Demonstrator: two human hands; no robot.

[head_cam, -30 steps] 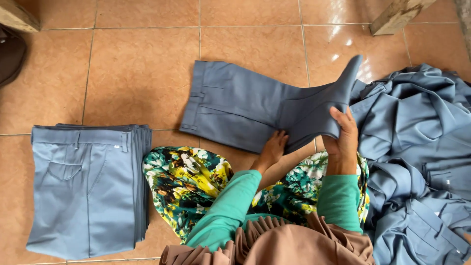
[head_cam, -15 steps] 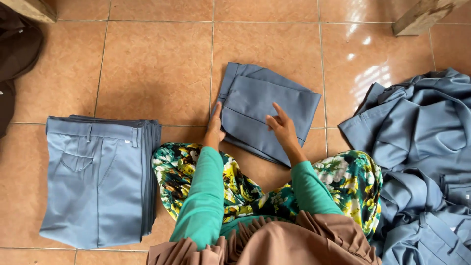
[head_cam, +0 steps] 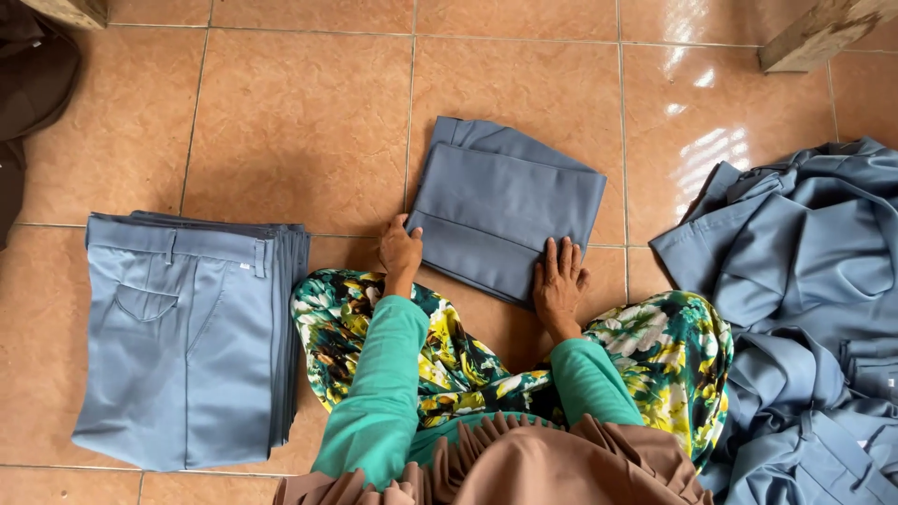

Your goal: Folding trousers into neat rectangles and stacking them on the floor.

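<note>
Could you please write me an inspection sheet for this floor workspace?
Surface: tiled floor, orange-brown, glossy.
Job's things: folded trousers, grey-blue, flat on the floor.
Clutter: stack of folded trousers at left; heap of unfolded trousers at right.
Grippers: left hand at the folded trousers' near left corner; right hand flat on their near edge.
Cables: nothing seen.
Surroundings: dark cloth top left; wooden pieces at top corners.

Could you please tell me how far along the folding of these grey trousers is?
Done: a neat stack of folded trousers lies on the left. In hand: one folded pair lies flat on the floor, left hand and right hand at its near corners. Left: a loose heap on the right.
</note>
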